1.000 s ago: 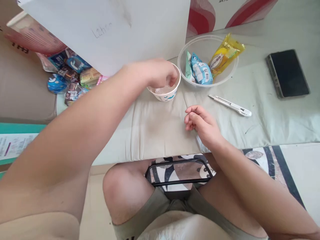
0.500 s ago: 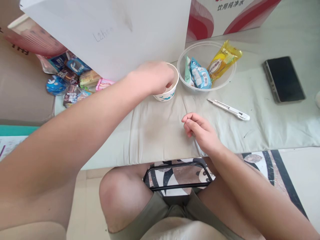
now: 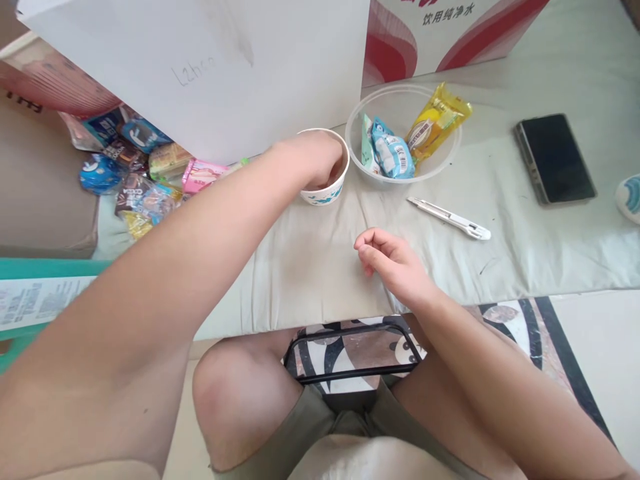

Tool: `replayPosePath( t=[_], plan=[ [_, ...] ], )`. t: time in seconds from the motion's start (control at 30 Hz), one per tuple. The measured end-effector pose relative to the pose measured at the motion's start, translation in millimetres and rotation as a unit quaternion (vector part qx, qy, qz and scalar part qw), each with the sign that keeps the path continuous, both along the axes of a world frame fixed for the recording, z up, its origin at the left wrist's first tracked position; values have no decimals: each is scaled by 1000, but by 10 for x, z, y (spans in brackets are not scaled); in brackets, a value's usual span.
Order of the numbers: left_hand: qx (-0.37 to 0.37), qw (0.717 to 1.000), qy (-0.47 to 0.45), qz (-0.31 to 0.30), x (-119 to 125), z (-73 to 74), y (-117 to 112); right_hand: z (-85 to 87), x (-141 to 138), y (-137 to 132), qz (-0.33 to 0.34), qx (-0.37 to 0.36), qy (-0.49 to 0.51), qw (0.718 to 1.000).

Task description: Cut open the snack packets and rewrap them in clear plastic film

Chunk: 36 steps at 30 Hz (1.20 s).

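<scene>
Since a second ago, the left hand (image 3: 315, 157) has shifted within the mouth of the paper cup (image 3: 323, 196), its fingertips now nearer the near rim; the cup hides them, so what they grip cannot be told. Loosely curled, thumb near forefinger, the right hand (image 3: 393, 263) is narrow; whether it hides something small is unclear. White with blue print, the round cup stands on smooth, creased pale cloth (image 3: 315, 267), beside a translucent plastic bowl (image 3: 427, 179) with a crinkled, glossy yellow packet (image 3: 440, 121) and a puffy blue packet (image 3: 393, 153) bearing a barcode. Nearby lies a slim white utility knife (image 3: 450, 219). Behind, a flat-sided white carton (image 3: 280, 73) bears faint handwriting beginning "L"; a red-and-white carton (image 3: 465, 40) reads "饮用纯净水".
</scene>
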<state>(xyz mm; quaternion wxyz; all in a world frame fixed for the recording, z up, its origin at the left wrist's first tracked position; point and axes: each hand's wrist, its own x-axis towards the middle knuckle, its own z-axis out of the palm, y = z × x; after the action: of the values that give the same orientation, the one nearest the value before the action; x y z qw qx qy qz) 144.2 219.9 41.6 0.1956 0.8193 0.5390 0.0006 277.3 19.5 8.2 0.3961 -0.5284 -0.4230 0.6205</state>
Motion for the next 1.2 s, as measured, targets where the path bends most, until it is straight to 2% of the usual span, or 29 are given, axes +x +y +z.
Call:
replayPosePath(
  t=[0.03, 0.07, 0.1, 0.17, 0.2, 0.27, 0.33, 0.4, 0.43, 0.47, 0.5, 0.53, 0.57, 0.67, 0.8, 0.93, 1.03, 1.13, 1.2],
  plan=[
    [-27, 995, 92, -26, 5, 104, -36, 0, 3, -2, -1, 2, 1, 1000],
    [-38, 988, 139, -47, -7, 231, -84, -1, 4, -3, -3, 4, 1, 1000],
    [-26, 989, 140, -49, -39, 369, -145, -4, 2, -3, -5, 6, 1, 1000],
    [48, 998, 25, -26, -173, 621, -323, -12, -15, 4, -7, 10, -3, 1000],
    [107, 992, -58, -14, -272, 709, -441, -15, -32, 12, -6, 11, -6, 1000],
    [172, 955, -237, 40, -520, 765, -720, -21, -85, 33, -2, 12, -10, 1000],
    [214, 916, -313, 131, -808, 660, -1015, -29, -159, 58, 4, 16, -10, 1000],
    [280, 876, -324, 219, -1107, 444, -1270, -41, -244, 80, 8, 24, -5, 1000],
    [310, 856, -315, 267, -1253, 319, -1372, -49, -288, 87, 10, 28, -3, 1000],
    [357, 823, -300, 325, -1393, 198, -1453, -57, -332, 91, 13, 30, -2, 999],
    [374, 809, -264, 368, -1524, 85, -1514, -65, -374, 92, 16, 31, 0, 999],
    [322, 839, -222, 378, -1642, -13, -1557, -72, -414, 90, 20, 32, 0, 999],
    [327, 830, -207, 401, -1744, -96, -1584, -78, -452, 88, 24, 34, -1, 999],
    [279, 851, -171, 411, -1936, -281, -1591, -95, -542, 86, 35, 40, -12, 999],
    [224, 874, -190, 386, -1951, -456, -1528, -123, -597, 100, 37, 36, -17, 999],
    [194, 889, -201, 362, -1881, -531, -1492, -135, -598, 98, 29, 32, -25, 999],
    [194, 884, -201, 374, -1883, -555, -1482, -122, -598, 89, 31, 34, -36, 998],
    [227, 854, -241, 401, -1922, -572, -1487, -116, -609, 89, 32, 32, -36, 998],
    [256, 829, -292, 402, -1919, -533, -1515, -118, -617, 91, 32, 33, -33, 998]
  ],
)
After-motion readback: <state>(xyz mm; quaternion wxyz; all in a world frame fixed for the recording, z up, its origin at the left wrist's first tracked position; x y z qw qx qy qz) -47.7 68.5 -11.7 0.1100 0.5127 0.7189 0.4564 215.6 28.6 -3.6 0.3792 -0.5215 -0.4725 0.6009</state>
